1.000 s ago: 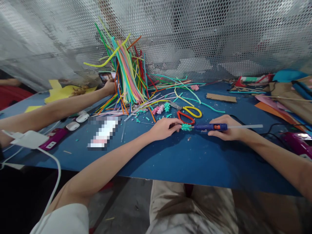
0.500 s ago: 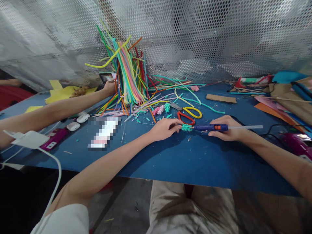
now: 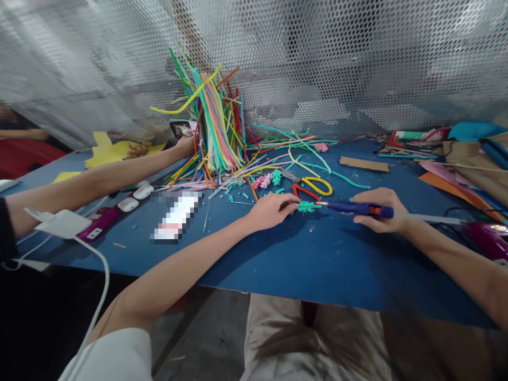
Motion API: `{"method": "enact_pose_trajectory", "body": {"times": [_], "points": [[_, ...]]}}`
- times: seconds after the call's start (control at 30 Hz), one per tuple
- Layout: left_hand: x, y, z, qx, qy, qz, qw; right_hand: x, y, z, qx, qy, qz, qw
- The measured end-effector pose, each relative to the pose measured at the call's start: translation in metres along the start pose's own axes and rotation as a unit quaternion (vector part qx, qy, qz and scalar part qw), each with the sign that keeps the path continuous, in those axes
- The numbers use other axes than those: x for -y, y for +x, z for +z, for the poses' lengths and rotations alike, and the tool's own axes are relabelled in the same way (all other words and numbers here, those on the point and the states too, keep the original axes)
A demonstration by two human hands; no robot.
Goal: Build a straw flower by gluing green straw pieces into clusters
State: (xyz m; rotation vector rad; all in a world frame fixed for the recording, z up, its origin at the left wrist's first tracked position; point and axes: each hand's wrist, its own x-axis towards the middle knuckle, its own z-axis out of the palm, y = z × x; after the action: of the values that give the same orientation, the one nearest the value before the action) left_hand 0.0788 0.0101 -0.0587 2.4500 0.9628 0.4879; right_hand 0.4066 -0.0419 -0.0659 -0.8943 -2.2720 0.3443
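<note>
My left hand (image 3: 274, 211) pinches one end of a small teal cluster of short fuzzy pieces (image 3: 307, 206), which looks made of cut pipe cleaners. My right hand (image 3: 379, 210) is closed around a blue hot glue gun (image 3: 355, 207) with an orange part. A long translucent glue stick (image 3: 432, 217) sticks out of its back end. The gun's nozzle points left, close to the right end of the teal cluster. Just behind lie scissors (image 3: 317, 185) with one yellow and one red handle. Next to their blades are finished-looking pink and teal clusters (image 3: 269, 180).
A tall bundle of coloured pipe cleaners (image 3: 216, 124) stands at the back left. Another person's arm (image 3: 119, 166) reaches in from the left, holding a phone. A pixelated bright screen (image 3: 178, 214), a white charger (image 3: 63, 225) and a cardboard strip (image 3: 364, 164) lie on the blue table (image 3: 278, 264).
My right hand has drawn the glue gun to the right, so its nozzle has come away from the teal cluster. My left hand keeps its pinch. The view has shifted slightly.
</note>
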Motion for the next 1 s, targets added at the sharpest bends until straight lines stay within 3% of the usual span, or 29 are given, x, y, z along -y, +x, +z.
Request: {"method": "enact_pose_trajectory", "body": {"times": [0.1, 0.23, 0.33, 0.47, 0.6, 0.77, 1.0], "points": [[0.000, -0.001, -0.001, -0.025, 0.055, 0.012, 0.998, 0.009, 0.001, -0.003, -0.094, -0.022, 0.001, 0.995], [0.000, -0.003, 0.000, -0.044, 0.098, 0.036, 0.994, 0.006, 0.008, -0.001, -0.151, -0.154, 0.139, 0.967], [0.000, -0.006, 0.000, -0.032, 0.153, 0.035, 0.987, -0.011, 0.012, 0.001, -0.095, -0.265, 0.262, 0.923], [0.001, -0.007, -0.002, -0.029, 0.210, 0.020, 0.977, -0.028, 0.007, 0.002, 0.025, -0.296, 0.360, 0.884], [0.004, -0.004, -0.008, -0.060, 0.259, -0.032, 0.963, -0.032, 0.002, 0.002, 0.055, -0.301, 0.361, 0.881], [0.010, -0.001, -0.017, -0.055, 0.286, -0.067, 0.954, -0.035, -0.001, 0.006, 0.059, -0.318, 0.347, 0.880], [0.022, 0.002, -0.021, -0.056, 0.280, -0.066, 0.956, -0.023, 0.004, 0.005, -0.077, -0.316, 0.269, 0.907]]}}
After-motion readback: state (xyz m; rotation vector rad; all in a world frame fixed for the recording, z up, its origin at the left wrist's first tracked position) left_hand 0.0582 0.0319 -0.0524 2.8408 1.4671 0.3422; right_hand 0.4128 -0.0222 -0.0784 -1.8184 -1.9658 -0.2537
